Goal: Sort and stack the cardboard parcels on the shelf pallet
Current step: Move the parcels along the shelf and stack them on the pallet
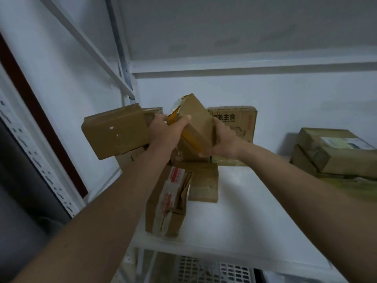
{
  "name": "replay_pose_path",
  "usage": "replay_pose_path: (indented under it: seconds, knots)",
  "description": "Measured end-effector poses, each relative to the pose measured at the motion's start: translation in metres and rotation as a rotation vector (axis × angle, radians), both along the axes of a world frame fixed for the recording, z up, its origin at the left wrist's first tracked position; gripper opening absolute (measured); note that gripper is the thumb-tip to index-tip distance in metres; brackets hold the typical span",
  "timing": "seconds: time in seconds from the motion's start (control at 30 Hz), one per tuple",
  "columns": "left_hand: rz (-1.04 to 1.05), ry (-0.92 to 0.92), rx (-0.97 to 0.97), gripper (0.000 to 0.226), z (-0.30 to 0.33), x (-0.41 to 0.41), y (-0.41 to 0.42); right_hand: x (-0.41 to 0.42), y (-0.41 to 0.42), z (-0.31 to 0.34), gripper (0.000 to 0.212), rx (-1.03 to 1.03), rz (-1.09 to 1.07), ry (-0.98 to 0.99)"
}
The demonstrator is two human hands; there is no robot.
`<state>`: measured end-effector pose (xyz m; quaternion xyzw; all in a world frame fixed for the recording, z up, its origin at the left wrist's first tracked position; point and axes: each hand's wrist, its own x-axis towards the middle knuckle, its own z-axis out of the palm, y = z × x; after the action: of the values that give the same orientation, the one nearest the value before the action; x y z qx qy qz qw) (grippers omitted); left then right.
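Note:
A small brown parcel with yellow tape (196, 117) is held tilted above the white shelf (255, 217), near its back left. My left hand (166, 132) grips its left side, thumb over the top edge. My right hand (223, 139) grips its right side and lower corner. A plain cardboard box (116, 130) leans tilted just left of my left hand. Behind the held parcel stands a printed box with dark characters (242, 123). Below my hands lie a torn parcel with red-and-white tape (169, 201) and a flat brown parcel (205, 181).
At the shelf's right edge sits a stack of two parcels (334, 154), the upper one bearing a white label. White shelf uprights and a diagonal brace (85, 43) run along the left. A perforated grey panel (214, 270) shows below the shelf.

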<state>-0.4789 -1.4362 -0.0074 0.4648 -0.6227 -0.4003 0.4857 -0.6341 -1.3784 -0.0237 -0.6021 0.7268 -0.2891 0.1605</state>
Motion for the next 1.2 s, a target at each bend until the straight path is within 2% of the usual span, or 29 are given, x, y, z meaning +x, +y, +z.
replay_pose_path:
  seconds: [0.07, 0.17, 0.33, 0.4, 0.5, 0.57, 0.63, 0.87, 0.97, 1.2]
  knots:
    - [-0.068, 0.091, 0.110, 0.035, 0.004, -0.004, 0.008, -0.012, 0.009, -0.003, 0.128, 0.006, -0.062, 0.027]
    - [-0.147, 0.152, 0.255, 0.030, 0.004, -0.012, 0.016, -0.032, 0.024, -0.003, 0.126, -0.022, -0.077, 0.032]
    - [-0.260, -0.006, 0.351, 0.039, -0.003, -0.028, 0.034, -0.060, 0.055, -0.001, 0.117, -0.028, -0.067, 0.058]
    - [-0.289, -0.258, 0.234, 0.047, -0.009, -0.037, 0.043, -0.072, 0.070, -0.003, 0.112, -0.021, -0.095, 0.113]
    - [-0.275, -0.667, -0.126, 0.092, -0.021, -0.058, 0.060, -0.089, 0.094, -0.009, 0.110, 0.012, -0.138, 0.219]
    - [-0.267, -0.867, -0.397, 0.109, -0.030, -0.077, 0.076, -0.101, 0.112, -0.015, 0.109, 0.027, -0.165, 0.257]
    - [-0.295, -0.961, -0.534, 0.113, -0.038, -0.099, 0.092, -0.113, 0.131, -0.021, 0.105, 0.031, -0.213, 0.268]
    - [-0.487, -0.878, -0.500, 0.108, -0.074, -0.181, 0.152, -0.157, 0.209, -0.052, 0.109, 0.066, -0.435, 0.234]
    - [-0.563, -0.886, -0.478, 0.107, -0.086, -0.217, 0.179, -0.178, 0.242, -0.068, 0.102, 0.068, -0.501, 0.170]
    - [-0.725, -0.905, -0.516, 0.106, -0.100, -0.294, 0.225, -0.233, 0.302, -0.090, 0.104, 0.096, -0.657, 0.094]
